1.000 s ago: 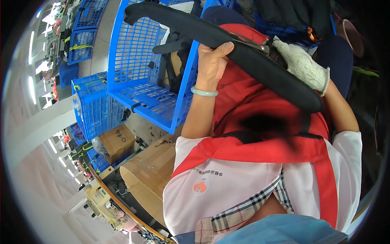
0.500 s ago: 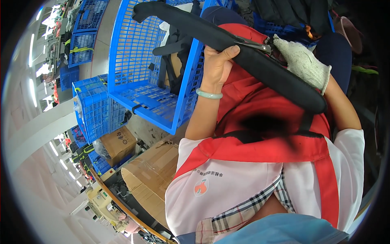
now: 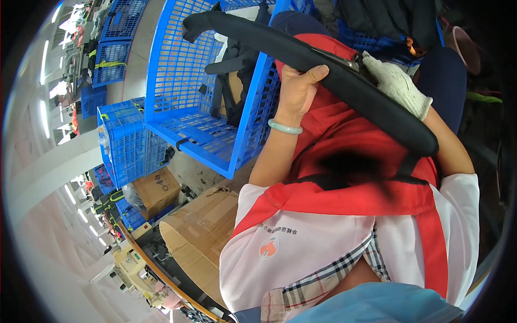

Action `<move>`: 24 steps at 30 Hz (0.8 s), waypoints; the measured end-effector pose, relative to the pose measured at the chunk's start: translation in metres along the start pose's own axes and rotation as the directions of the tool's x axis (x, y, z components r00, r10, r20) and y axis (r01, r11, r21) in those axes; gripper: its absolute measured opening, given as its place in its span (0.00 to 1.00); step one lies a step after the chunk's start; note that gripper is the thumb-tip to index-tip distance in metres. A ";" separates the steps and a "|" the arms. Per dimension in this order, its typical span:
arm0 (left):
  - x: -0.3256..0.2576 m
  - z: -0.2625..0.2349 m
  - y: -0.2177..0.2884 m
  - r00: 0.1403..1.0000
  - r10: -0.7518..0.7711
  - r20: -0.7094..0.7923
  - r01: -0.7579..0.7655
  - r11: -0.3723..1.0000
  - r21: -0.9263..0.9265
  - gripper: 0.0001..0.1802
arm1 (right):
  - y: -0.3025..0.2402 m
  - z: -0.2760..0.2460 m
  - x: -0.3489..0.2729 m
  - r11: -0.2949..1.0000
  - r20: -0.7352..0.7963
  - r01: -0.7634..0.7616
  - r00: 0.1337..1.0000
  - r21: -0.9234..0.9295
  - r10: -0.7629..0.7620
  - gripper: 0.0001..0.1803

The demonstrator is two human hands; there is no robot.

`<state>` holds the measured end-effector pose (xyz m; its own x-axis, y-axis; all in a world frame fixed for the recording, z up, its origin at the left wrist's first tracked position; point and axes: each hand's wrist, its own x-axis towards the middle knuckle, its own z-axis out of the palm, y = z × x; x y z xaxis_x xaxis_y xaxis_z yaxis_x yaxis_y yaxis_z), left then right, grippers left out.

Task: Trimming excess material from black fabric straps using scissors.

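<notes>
A long black padded strap point(image 3: 344, 86) runs from the upper left to the right across my lap. My left hand point(image 3: 297, 91), bare with a pale green bangle at the wrist, grips it from below near its middle. My right hand point(image 3: 393, 83), in a white knit glove, holds the strap a little further right, beside a small metal fitting on it. Under the strap lies my red apron point(image 3: 355, 145) with black edging. The strap's left end hangs over a large blue plastic crate point(image 3: 188, 81) with black straps in it.
Other blue crates point(image 3: 126, 142) stand stacked at left. Brown cardboard boxes point(image 3: 199, 231) sit below the large crate. Dark bags fill a blue crate at top right point(image 3: 388, 21). A sewing machine point(image 3: 132, 264) shows at lower left.
The strap has shifted slightly leftward and up through both hands. My left thumb now presses on top of the strap.
</notes>
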<state>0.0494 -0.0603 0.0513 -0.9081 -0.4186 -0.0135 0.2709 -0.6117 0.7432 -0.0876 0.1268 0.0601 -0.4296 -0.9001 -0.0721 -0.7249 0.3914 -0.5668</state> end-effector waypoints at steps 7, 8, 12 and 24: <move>0.005 -0.004 0.008 0.993 -0.044 -0.114 0.034 0.995 -0.091 0.12 | -0.008 0.010 0.000 1.000 -0.045 -0.017 0.999 0.026 0.018 0.28; 0.005 -0.001 0.005 0.994 -0.003 -0.111 -0.002 0.999 -0.046 0.12 | -0.004 0.017 -0.001 0.999 -0.177 0.017 0.984 -0.052 -0.026 0.27; 0.002 0.003 0.004 0.992 0.062 -0.110 -0.061 0.998 0.018 0.11 | -0.007 0.010 0.010 0.997 -0.091 0.048 0.994 -0.062 -0.053 0.27; 0.012 -0.016 0.022 0.995 -0.058 -0.080 0.044 0.985 -0.170 0.12 | -0.016 0.010 0.012 0.974 -0.020 -0.048 0.998 0.221 0.054 0.27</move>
<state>0.0495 -0.0893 0.0569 -0.8939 -0.4346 -0.1103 0.2809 -0.7345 0.6177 -0.0758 0.1077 0.0605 -0.4789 -0.8736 -0.0862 -0.5665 0.3826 -0.7298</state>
